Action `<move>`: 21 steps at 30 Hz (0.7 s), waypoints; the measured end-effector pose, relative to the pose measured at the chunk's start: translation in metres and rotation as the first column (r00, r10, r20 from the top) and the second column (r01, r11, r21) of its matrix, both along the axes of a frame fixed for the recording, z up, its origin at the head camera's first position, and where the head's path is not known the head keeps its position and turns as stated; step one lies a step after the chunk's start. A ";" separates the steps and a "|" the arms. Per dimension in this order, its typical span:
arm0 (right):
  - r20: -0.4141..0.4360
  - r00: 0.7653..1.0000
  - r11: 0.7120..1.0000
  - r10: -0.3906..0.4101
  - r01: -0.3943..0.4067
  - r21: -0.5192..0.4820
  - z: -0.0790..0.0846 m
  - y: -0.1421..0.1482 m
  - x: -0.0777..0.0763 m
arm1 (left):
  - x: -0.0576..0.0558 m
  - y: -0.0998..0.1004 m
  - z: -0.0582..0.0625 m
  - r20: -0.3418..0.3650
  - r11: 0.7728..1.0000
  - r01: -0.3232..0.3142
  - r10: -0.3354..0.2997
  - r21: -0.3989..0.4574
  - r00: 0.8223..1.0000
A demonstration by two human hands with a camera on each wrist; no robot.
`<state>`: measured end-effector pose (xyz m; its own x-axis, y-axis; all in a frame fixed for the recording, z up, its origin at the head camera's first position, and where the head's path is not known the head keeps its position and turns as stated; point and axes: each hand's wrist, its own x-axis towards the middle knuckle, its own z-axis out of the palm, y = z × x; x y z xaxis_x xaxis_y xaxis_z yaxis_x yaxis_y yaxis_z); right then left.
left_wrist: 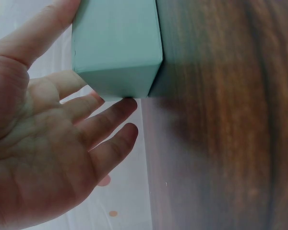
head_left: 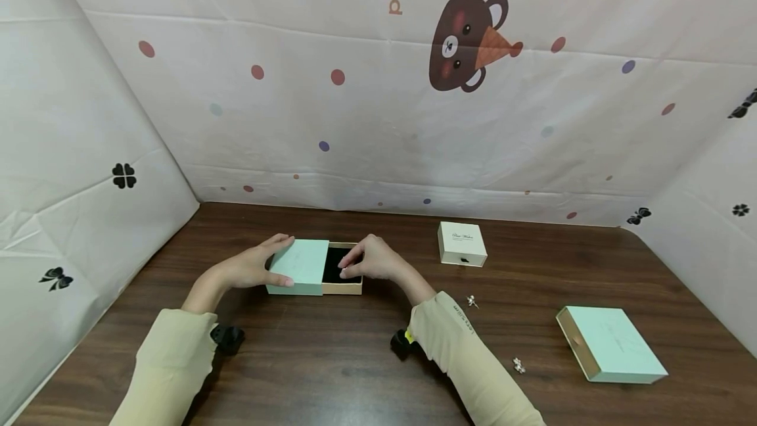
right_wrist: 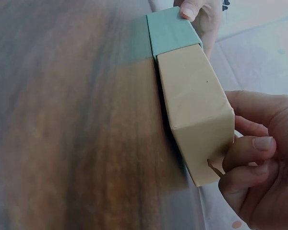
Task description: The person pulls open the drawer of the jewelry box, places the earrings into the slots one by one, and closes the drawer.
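Note:
A mint-green drawer box (head_left: 300,263) lies on the table, its beige drawer (head_left: 343,288) slid partly out to the right and lined with black padding (head_left: 332,267). My left hand (head_left: 251,268) grips the box's left end, thumb along the near side and fingers at the far side. In the left wrist view the left palm (left_wrist: 43,143) faces the box end. Over the drawer, my right hand (head_left: 375,260) pinches a small pale piece (head_left: 343,271) between thumb and index finger, mostly hidden by the fingertips. The right wrist view shows its other fingers (right_wrist: 245,158) curled beside the drawer's end.
A small white drawer box (head_left: 462,244) stands at the back, right of centre. Two small silvery ornaments, one farther back (head_left: 471,301) and one nearer (head_left: 518,365), lie right of my right forearm. Another mint-green drawer box (head_left: 618,340) sits at the far right. Printed cloth (head_left: 378,117) encloses the table.

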<state>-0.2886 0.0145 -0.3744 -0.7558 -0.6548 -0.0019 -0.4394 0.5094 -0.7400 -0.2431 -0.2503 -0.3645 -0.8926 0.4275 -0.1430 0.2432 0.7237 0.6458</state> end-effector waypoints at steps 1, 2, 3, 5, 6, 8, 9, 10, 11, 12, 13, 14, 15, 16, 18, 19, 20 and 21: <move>-0.004 1.000 1.000 0.001 -0.001 0.001 0.000 0.000 0.000 | 0.000 0.000 0.000 -0.001 1.000 0.000 0.000 -0.001 1.000; -0.007 1.000 1.000 0.001 -0.001 0.004 0.000 0.000 0.000 | 0.000 0.000 0.000 -0.001 1.000 0.000 0.000 -0.003 1.000; -0.011 1.000 1.000 0.002 -0.002 0.008 -0.001 0.000 0.000 | 0.000 0.000 -0.001 -0.001 1.000 0.000 0.000 -0.003 1.000; -0.020 1.000 1.000 0.008 -0.008 0.014 -0.001 0.000 0.001 | 0.000 0.000 -0.001 0.002 1.000 -0.002 0.002 -0.002 1.000; -0.021 1.000 1.000 0.011 -0.011 0.015 -0.001 0.000 0.001 | -0.001 0.000 -0.001 0.004 1.000 -0.003 0.003 0.000 1.000; -0.021 1.000 1.000 0.015 -0.015 0.016 -0.002 0.001 0.001 | -0.001 0.000 -0.001 0.005 1.000 0.001 -0.001 0.000 1.000; -0.019 1.000 1.000 0.016 -0.016 0.016 -0.002 0.001 0.001 | -0.001 0.001 0.000 0.005 1.000 0.003 -0.003 0.001 1.000; -0.016 1.000 1.000 0.016 -0.016 0.014 -0.002 0.001 0.001 | -0.001 0.001 0.000 0.005 1.000 0.003 -0.003 0.002 1.000; -0.013 1.000 1.000 0.014 -0.014 0.012 -0.003 0.001 0.000 | -0.001 0.001 0.000 0.003 1.000 0.005 -0.005 0.001 1.000; -0.009 1.000 1.000 0.012 -0.011 0.010 -0.003 0.001 0.000 | 0.000 0.002 0.000 0.002 1.000 0.007 -0.007 0.002 1.000; -0.007 1.000 1.000 0.009 -0.009 0.009 -0.004 0.001 0.000 | 0.000 0.002 0.000 0.000 1.000 0.009 -0.009 0.001 1.000; -0.006 1.000 1.000 0.008 -0.008 0.007 -0.004 0.001 0.000 | 0.000 0.002 0.000 -0.001 1.000 0.008 -0.008 0.001 1.000; -0.006 1.000 1.000 0.007 -0.007 0.004 -0.005 0.001 0.000 | 0.000 0.002 0.000 0.000 1.000 0.007 -0.007 0.002 1.000; -0.005 1.000 1.000 0.008 -0.008 -0.001 -0.004 0.002 0.000 | 0.000 0.002 0.000 0.000 1.000 0.007 -0.007 0.003 1.000; -0.006 1.000 1.000 0.011 -0.011 -0.006 -0.004 0.002 -0.001 | 0.000 0.002 0.001 0.000 1.000 0.007 -0.007 0.004 1.000; -0.006 1.000 1.000 0.015 -0.015 -0.010 -0.004 0.002 -0.001 | 0.000 0.002 0.001 0.000 1.000 0.007 -0.007 0.004 1.000; -0.005 1.000 1.000 0.020 -0.020 -0.013 -0.004 0.003 -0.001 | 0.000 0.002 0.001 0.001 1.000 0.006 -0.006 0.006 1.000; -0.004 1.000 1.000 0.024 -0.024 -0.015 -0.003 0.003 0.000 | 0.000 0.002 0.000 0.001 1.000 0.006 -0.006 0.006 1.000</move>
<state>-0.2891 0.0175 -0.3779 -0.7398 -0.6728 0.0111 -0.4543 0.4873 -0.7457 -0.2430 -0.2486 -0.3642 -0.8899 0.4339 -0.1411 0.2471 0.7183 0.6504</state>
